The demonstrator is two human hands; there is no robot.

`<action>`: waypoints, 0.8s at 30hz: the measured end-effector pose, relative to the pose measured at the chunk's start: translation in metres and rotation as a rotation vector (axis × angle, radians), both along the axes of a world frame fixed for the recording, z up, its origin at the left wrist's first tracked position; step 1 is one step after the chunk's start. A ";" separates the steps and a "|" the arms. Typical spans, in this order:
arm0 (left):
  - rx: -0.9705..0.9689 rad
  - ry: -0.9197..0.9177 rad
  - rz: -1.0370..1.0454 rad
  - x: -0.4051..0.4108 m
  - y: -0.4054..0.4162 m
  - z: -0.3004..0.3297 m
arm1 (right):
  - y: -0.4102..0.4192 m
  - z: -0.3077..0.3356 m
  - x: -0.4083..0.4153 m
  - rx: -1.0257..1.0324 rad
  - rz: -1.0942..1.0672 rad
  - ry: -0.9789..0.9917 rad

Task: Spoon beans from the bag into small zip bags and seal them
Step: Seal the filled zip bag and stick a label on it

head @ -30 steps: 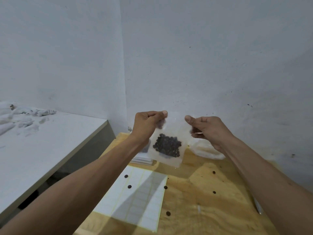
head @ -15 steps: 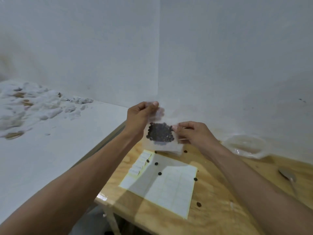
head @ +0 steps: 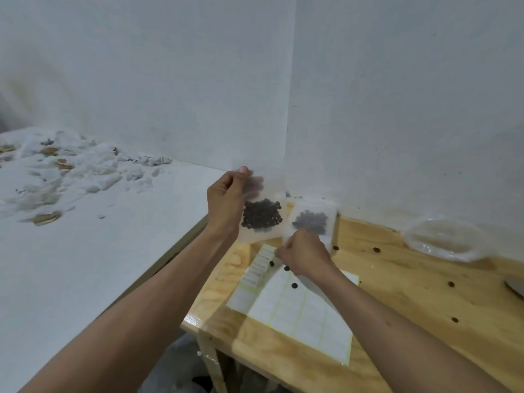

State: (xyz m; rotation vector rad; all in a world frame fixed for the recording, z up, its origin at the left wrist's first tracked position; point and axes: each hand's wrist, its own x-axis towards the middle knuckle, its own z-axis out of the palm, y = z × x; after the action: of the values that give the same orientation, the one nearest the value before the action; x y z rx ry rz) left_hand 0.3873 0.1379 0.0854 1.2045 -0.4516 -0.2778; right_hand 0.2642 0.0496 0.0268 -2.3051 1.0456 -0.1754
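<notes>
From the head view, the left hand (head: 226, 199) pinches the top corner of a small translucent plastic zip bag (head: 262, 214), holding it upright in the air above the far left corner of the pale wooden table (head: 397, 279). A dark clump of round beans (head: 262, 214) fills its lower half; the upper half is cloudy and blurred. The right hand (head: 304, 253), fingers curled, grips the lower edge of a second small bean-filled zip bag (head: 312, 219) just beside the first. Below lies a white label sheet (head: 300, 313) with loose beans scattered on it.
</notes>
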 end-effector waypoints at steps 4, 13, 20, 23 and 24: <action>0.017 0.012 0.001 0.004 0.001 -0.001 | 0.006 -0.001 0.016 0.067 -0.090 -0.019; 0.041 0.036 -0.011 0.016 -0.001 -0.007 | 0.003 0.000 0.016 0.280 -0.114 -0.141; 0.024 0.102 -0.044 0.018 -0.012 0.000 | -0.014 0.036 -0.018 0.298 -0.089 -0.209; 0.010 0.098 -0.089 0.016 -0.020 0.003 | -0.030 0.054 -0.036 0.297 -0.085 -0.357; 0.008 0.096 -0.099 0.013 -0.024 0.004 | -0.035 0.061 -0.040 0.310 -0.082 -0.425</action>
State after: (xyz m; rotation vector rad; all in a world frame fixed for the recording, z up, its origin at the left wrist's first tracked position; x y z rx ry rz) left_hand 0.4004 0.1139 0.0893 1.1729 -0.4276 -0.4210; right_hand 0.2240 0.0150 0.0881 -1.8412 0.8758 -0.4779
